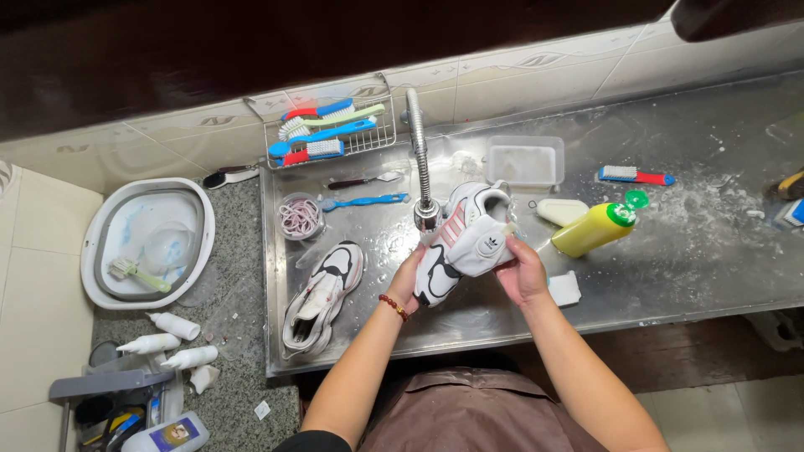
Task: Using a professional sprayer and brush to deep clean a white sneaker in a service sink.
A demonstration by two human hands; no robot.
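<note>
Near the middle of the frame a white sneaker (pixel 466 243) with black and pink trim is held up in both hands over a wet steel counter (pixel 670 276), directly under the head of a flexible metal faucet (pixel 421 167). The left hand (pixel 408 280), with a red bead bracelet (pixel 393 307) on its wrist, is closed around the toe end, while the right hand (pixel 521 269) is wrapped around the heel side; whether water is running from the faucet cannot be made out clearly. The matching second sneaker (pixel 322 297) is laid flat on the counter to the lower left of the hands. To the right of the held shoe a yellow bottle (pixel 593 228) with a green cap is seen lying on its side, with a white bar of soap (pixel 562 211) just beside it and a clear plastic tub (pixel 525 161) above. A wire rack (pixel 331 130) filled with coloured brushes is mounted at the upper left of the counter. At the far left of the frame a white and grey basin (pixel 149 243) is set on a speckled stone surface, and three small white bottles (pixel 172 339) are laid below it.
</note>
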